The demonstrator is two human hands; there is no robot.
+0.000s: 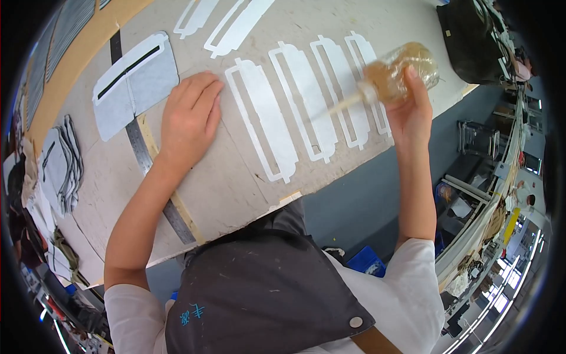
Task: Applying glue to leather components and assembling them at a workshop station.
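My right hand (409,106) is closed around a squeeze bottle (398,73) of amber liquid, wrapped in clear plastic. Its thin nozzle points left and down over the white slotted pieces; its tip is blurred. Several of these flat white pieces (269,119) lie in a row on the worktable (221,177), each with a long slot. My left hand (190,110) rests palm down on the table, left of the row, its fingers bent and holding nothing visible. Beyond it lies a grey-white panel (154,88) with a black slit in a white strip.
A metal ruler (177,221) lies beside a yellowish strip, partly under my left forearm. Stacked grey panels (62,168) sit at the far left. More white pieces (241,26) are at the top. A black bag (471,44) stands at the upper right, near the table edge.
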